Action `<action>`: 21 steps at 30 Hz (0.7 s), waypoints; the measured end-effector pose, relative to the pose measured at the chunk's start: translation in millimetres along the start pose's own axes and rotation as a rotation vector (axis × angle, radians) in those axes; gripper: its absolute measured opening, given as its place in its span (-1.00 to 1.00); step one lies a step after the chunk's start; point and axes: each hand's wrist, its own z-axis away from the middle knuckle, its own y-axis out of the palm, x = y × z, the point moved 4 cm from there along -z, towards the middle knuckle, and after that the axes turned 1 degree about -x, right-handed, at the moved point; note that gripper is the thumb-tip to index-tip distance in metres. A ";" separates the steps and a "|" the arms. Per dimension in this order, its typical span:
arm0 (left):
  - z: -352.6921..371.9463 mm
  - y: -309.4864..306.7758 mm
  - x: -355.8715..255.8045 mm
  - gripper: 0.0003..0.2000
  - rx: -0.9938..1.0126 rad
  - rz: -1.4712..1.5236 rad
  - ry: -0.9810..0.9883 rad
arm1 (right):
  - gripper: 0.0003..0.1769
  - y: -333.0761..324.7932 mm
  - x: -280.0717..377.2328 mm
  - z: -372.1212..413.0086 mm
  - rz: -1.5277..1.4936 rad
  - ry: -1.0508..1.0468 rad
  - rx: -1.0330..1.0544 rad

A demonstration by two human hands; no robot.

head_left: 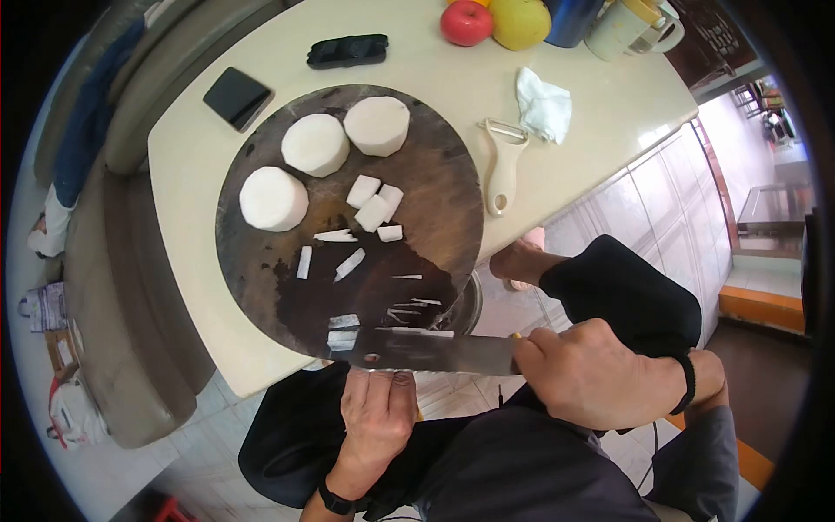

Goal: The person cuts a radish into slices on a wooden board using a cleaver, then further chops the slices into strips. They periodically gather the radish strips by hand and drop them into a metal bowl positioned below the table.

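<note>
My right hand [574, 370] grips the handle of a cleaver [435, 350], whose wide blade lies across the near edge of a round dark chopping board [252, 270]. Just below the blade is my left hand [380, 409], its fingers bent and pressed together; the blade hides the fingertips and anything in them. Small white strips [343, 333] poke out at the blade's left end. Three thick peeled rounds, apparently white radish [315, 144], sit at the board's far side. Nearer lie several white chunks [374, 212] and thin slices [350, 264]. The board's near half looks wet.
A white peeler [503, 170] and a crumpled tissue [545, 104] lie right of the board on the cream table [187, 157]. A phone [237, 98] and a black case [348, 51] are beyond it. A red apple [466, 23], yellow fruit [520, 21] and mug [631, 30] stand at the back.
</note>
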 end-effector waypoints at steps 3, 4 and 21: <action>0.8 0.5 -0.2 -0.83 0.013 0.013 -0.023 | -0.74 -2.5 -5.6 4.2 -0.075 0.025 0.023; 0.6 1.0 -0.4 -0.83 0.003 0.006 -0.025 | -0.72 -3.7 -6.9 5.0 -0.074 0.040 0.030; 5.6 0.1 1.6 -0.86 0.030 0.047 -0.026 | -0.81 -2.0 4.3 0.8 0.067 -0.042 -0.062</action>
